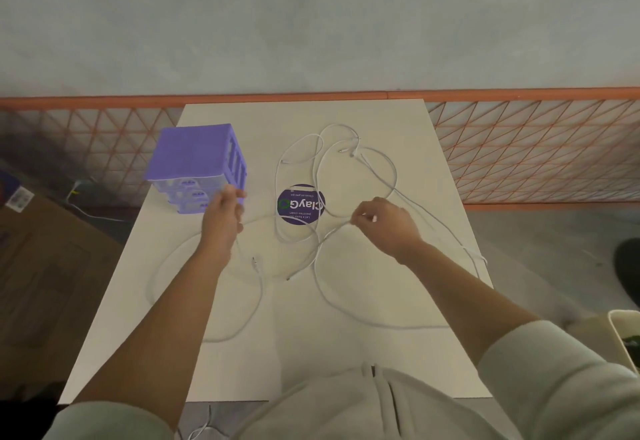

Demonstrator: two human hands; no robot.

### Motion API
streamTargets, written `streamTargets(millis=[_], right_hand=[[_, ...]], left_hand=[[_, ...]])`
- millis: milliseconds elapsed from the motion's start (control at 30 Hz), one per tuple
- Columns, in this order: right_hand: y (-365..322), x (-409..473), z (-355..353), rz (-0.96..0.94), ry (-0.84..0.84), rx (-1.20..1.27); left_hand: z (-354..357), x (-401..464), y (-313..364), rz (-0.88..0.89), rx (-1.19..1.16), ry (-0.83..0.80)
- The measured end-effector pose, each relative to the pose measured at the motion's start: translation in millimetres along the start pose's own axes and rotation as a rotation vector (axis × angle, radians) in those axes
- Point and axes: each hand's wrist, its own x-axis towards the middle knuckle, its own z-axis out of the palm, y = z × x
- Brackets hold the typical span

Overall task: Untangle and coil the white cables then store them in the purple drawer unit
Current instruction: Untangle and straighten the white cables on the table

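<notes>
Several white cables (346, 176) lie tangled in loose loops across the white table (311, 353). My left hand (223, 218) is raised over the table just in front of the purple drawer unit (195, 155) and pinches a cable strand that runs to the right. My right hand (384, 225) pinches the same stretch of cable near the table's middle, fingers curled around it. The strand between my hands hangs slightly above the tabletop. The drawer unit stands at the table's far left with its drawers facing me.
A round purple sticker (300, 204) sits on the table between my hands. An orange mesh fence (536, 148) runs behind the table. A cardboard box (45, 266) stands on the floor at left, a white bin (627, 339) at right.
</notes>
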Motion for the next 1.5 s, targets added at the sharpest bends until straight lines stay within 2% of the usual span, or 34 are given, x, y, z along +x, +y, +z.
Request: streamTargets(millis=[67, 200, 400, 633, 767, 1033, 1200, 1400, 1500], right_hand=[[18, -4, -4, 0.057, 0.049, -0.095], [50, -17, -13, 0.222, 0.133, -0.171], [61, -34, -11, 0.362, -0.006, -0.296], [76, -38, 0, 0.464, -0.442, -0.294], [80, -45, 16, 0.385, -0.558, -0.334], [43, -47, 57, 0.234, -0.545, 0.007], [16, -50, 90, 0.182, -0.498, -0.007], [10, -68, 108, 0.313, -0.478, -0.032], [9, -70, 107, 0.31, -0.425, -0.029]], left_hand=[[-18, 9, -4, -0.073, -0.215, 0.112], [-51, 18, -13, -0.195, -0.627, 0.199], [-58, 16, -20, -0.279, -0.781, 0.27], [-62, 8, -17, -0.25, -0.865, 0.25], [-57, -1, -20, -0.264, -0.808, 0.224], [-54, -16, -14, -0.273, -0.801, 0.146], [-63, -25, -16, -0.301, -0.834, 0.13], [-67, -34, -23, -0.356, -0.82, 0.12], [-68, -35, -25, -0.372, -0.792, 0.094]])
